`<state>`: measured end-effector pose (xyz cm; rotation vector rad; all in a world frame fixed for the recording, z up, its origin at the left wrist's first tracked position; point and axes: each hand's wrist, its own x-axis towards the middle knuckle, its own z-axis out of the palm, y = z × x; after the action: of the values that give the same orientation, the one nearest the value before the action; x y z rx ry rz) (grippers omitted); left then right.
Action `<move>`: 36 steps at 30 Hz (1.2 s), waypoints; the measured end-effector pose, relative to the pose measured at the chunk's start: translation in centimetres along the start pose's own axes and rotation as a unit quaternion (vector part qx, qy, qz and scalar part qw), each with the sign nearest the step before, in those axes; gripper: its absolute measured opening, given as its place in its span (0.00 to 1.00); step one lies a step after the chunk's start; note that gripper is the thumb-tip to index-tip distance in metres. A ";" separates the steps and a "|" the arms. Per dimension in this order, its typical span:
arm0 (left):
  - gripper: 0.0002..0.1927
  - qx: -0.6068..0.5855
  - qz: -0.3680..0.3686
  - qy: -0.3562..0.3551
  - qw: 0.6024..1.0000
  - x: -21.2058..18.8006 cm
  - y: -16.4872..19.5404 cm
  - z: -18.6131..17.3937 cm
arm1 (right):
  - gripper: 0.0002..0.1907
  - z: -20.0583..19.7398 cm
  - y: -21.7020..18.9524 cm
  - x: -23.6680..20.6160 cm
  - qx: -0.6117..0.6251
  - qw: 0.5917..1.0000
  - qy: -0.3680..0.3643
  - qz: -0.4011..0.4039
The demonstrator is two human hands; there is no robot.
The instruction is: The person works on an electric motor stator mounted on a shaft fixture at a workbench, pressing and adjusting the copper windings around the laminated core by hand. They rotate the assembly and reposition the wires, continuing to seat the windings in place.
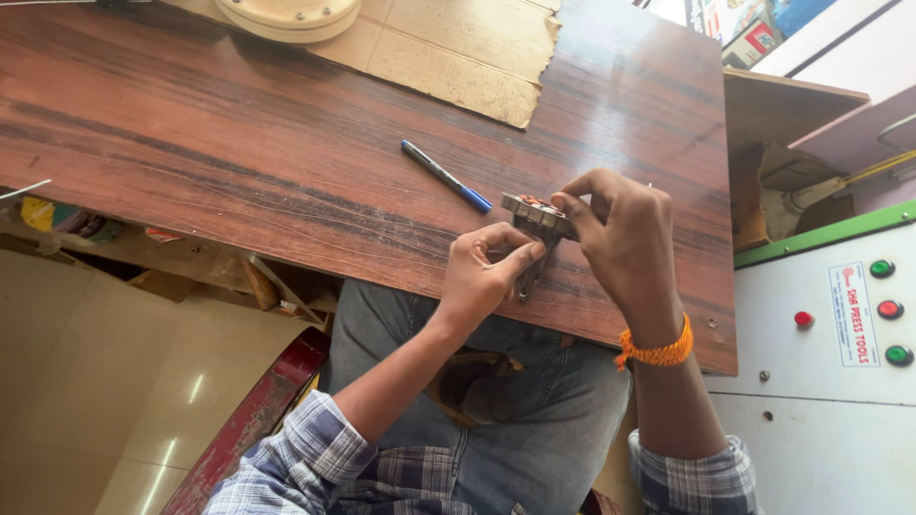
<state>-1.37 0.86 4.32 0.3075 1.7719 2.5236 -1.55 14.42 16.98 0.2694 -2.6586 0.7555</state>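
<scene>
Item 1: round metal part, toothed/segmented rim, copper-coloured inside; sits on wooden table nr front edge, right of centre.
Item 2: right hand, fingers clamped on part's right side, thumb + forefinger pinching rim. Orange thread band at wrist.
Item 3: left hand, fingers curled together around slim metal tool, which runs down from under the part toward table edge; exact tool type can't tell.
Item 4: blue pen, lying diag. on table, just left of part, not touching hands.
Item 5: cardboard sheet, far side of table, w/ round pale wooden disc at top edge.
Item 6: white control cabinet at right, red + green buttons.
Person: checked sleeves, jeans, seated at table.
</scene>
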 end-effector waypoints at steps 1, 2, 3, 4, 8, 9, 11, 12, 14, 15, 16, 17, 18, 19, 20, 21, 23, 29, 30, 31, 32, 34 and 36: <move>0.07 -0.028 -0.045 0.005 0.999 0.0 -0.1 0.1 | 0.05 0.2 0.3 0.4 0.005 1.000 -0.011 0.017; 0.07 -0.039 -0.052 0.008 0.998 0.1 -0.1 0.1 | 0.06 0.4 0.6 0.8 0.010 0.999 -0.022 0.035; 0.07 -0.050 -0.059 0.010 0.997 0.3 -0.2 0.2 | 0.06 0.6 1.1 1.2 0.009 0.999 -0.031 0.043; 0.07 -0.061 -0.066 0.011 0.996 0.5 -0.4 0.3 | 0.06 0.7 1.6 1.6 0.007 0.998 -0.039 0.053; 0.07 -0.053 -0.103 0.039 0.992 1.4 -0.8 0.9 | 0.06 0.8 3.8 2.5 -0.016 0.993 -0.052 0.107; 0.07 -0.041 -0.108 0.049 0.992 1.6 -0.9 1.1 | 0.06 0.6 4.4 2.6 -0.019 0.991 -0.048 0.120; 0.06 -0.010 -0.081 0.064 0.995 1.7 -0.7 1.5 | 0.07 0.3 5.2 2.5 -0.022 0.988 -0.040 0.146; 0.06 0.007 -0.049 0.069 0.996 1.5 -0.5 1.7 | 0.07 0.0 5.5 2.4 -0.023 0.988 -0.030 0.151; 0.05 0.087 0.014 0.085 0.992 0.8 0.2 1.9 | 0.08 -0.7 6.1 1.5 -0.027 0.986 -0.010 0.162; 0.05 0.148 0.046 0.097 0.983 0.2 0.5 1.9 | 0.08 -0.9 6.5 1.0 -0.028 0.984 -0.007 0.174; 0.05 0.207 0.079 0.108 0.969 -0.2 0.9 1.9 | 0.07 -1.3 6.8 0.6 -0.030 0.982 -0.003 0.186; 0.05 0.277 0.212 0.111 0.930 -0.3 1.3 1.7 | 0.07 -1.8 7.2 0.4 -0.033 0.980 0.002 0.198; 0.08 0.340 0.340 0.108 0.870 -0.1 1.7 1.2 | 0.07 -2.1 7.5 0.2 -0.008 0.982 0.003 0.191; 0.13 0.396 0.459 0.100 0.789 0.2 2.1 0.6 | 0.07 -2.4 7.8 -0.1 0.018 0.982 0.004 0.186; 0.19 0.406 0.482 0.042 0.775 1.0 2.3 0.0 | 0.07 -2.5 8.0 -0.3 0.045 0.982 0.005 0.182; 0.24 0.414 0.503 -0.015 0.758 2.3 2.5 -0.6 | 0.07 -2.7 8.1 -0.5 0.066 0.980 0.003 0.187; 0.31 0.427 0.498 -0.116 0.746 4.7 2.7 -1.6 | 0.07 -3.4 7.9 -0.7 0.112 0.975 -0.004 0.194; 0.31 0.439 0.374 -0.254 0.776 7.2 2.9 -3.0 | 0.06 -5.0 5.2 -1.8 0.242 0.959 -0.031 0.144; 0.28 0.442 0.381 -0.250 0.773 7.2 3.0 -3.1 | 0.06 -4.9 4.5 -2.3 0.229 0.956 -0.051 0.177; 0.26 0.444 0.388 -0.246 0.769 7.2 3.2 -3.2 | 0.06 -4.5 3.9 -2.7 0.214 0.951 -0.073 0.210; 0.24 0.444 0.376 -0.249 0.774 7.2 3.3 -3.1 | 0.06 -4.0 3.3 -3.1 0.197 0.946 -0.094 0.241; 0.20 0.443 0.356 -0.252 0.783 7.4 3.7 -3.0 | 0.06 -3.0 2.4 -3.8 0.185 0.963 -0.100 0.168; 0.20 0.434 0.336 -0.269 0.791 7.5 4.0 -2.9 | 0.06 -2.4 1.9 -4.1 0.190 0.967 -0.098 0.137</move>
<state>-8.98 -2.07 8.13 1.7319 2.6623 1.3084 2.35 17.60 16.40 0.0745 -2.7476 1.3994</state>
